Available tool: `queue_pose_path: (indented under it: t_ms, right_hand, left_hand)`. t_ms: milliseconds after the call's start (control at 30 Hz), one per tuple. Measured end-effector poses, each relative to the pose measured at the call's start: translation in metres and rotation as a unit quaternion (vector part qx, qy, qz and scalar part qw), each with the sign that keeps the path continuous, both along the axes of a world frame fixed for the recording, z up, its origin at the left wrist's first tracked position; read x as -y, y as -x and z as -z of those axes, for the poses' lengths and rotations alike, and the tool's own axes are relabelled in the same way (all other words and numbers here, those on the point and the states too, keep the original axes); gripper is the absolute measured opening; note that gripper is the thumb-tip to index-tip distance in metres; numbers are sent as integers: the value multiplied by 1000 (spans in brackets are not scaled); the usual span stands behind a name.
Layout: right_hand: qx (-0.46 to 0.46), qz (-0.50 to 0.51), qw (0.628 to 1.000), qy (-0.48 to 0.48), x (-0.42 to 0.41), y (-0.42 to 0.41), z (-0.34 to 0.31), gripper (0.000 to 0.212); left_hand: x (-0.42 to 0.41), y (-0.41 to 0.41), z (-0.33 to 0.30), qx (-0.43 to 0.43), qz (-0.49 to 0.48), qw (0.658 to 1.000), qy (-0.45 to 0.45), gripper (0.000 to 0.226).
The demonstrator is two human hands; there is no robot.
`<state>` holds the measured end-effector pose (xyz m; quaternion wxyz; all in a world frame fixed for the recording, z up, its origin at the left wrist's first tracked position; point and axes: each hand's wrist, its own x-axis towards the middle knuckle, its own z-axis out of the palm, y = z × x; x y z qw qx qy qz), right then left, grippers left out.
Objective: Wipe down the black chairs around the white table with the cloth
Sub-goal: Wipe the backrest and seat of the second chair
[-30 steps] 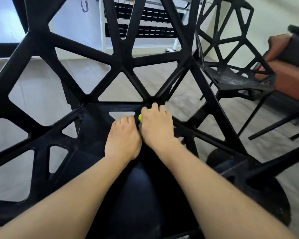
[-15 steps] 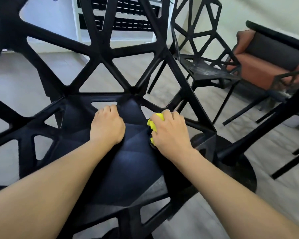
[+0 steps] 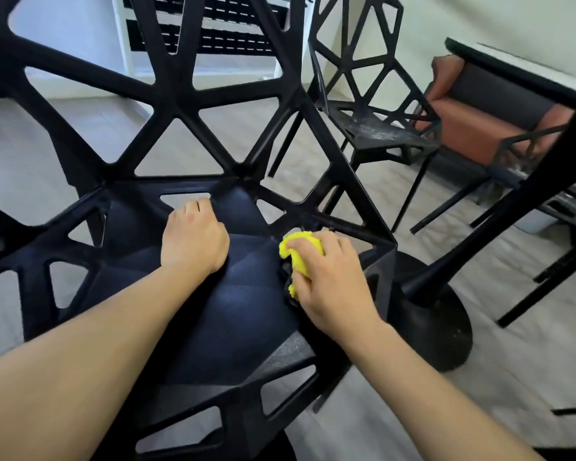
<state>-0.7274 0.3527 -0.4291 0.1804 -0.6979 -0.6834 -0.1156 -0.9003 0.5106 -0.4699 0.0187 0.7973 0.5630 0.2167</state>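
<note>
Nearest, two bare forearms reach over the seat of a black chair (image 3: 213, 314) with a frame of open triangles. The left hand (image 3: 193, 239) rests on the seat near its far edge, its fingers curled at a triangular opening; whether they hook the rim cannot be told. To its right, the right hand (image 3: 326, 277) grips a bunched yellow cloth (image 3: 298, 251), fingers curled round it, pressing it on the seat's right side by the frame. Just right of the chair stands a round black pedestal base (image 3: 446, 327) on the pale wood floor (image 3: 396, 410). Farther off, right of centre, is a second black chair (image 3: 379, 128) with a dusty seat. Beyond it, far right, sits an orange bench (image 3: 463, 128) with a dark back cushion.
</note>
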Motion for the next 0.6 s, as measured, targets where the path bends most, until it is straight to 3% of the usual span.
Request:
queue_pose_path:
  t_ms: [167,267,367,433,533,600]
  right_hand:
    - [-112,-80,990,40,56,35,-11,38]
    - [-86,-128,986,60,82,19,-11,43]
    - [-30,-27,999,-1,86,-34,-7,50]
    - [-72,15,997,-34,88,-37,-2,50]
    - [-169,-19,983,-72,94,15,4,38]
    - [-190,-101,973,-85,100,53,6,40]
  left_hand:
    - [1,-1,-2,-5,-2,1000,-22,25]
    - [2,0,-2,3,-9,1000,-8,23]
    - [2,0,-4,10,-11,1000,-7,22]
    - [3,-1,-2,11,-12,1000,-8,19]
    - [2,-1,-2,0,-17,1000,-4,20]
    - [2,0,-3,-9,-13,1000,-6,19]
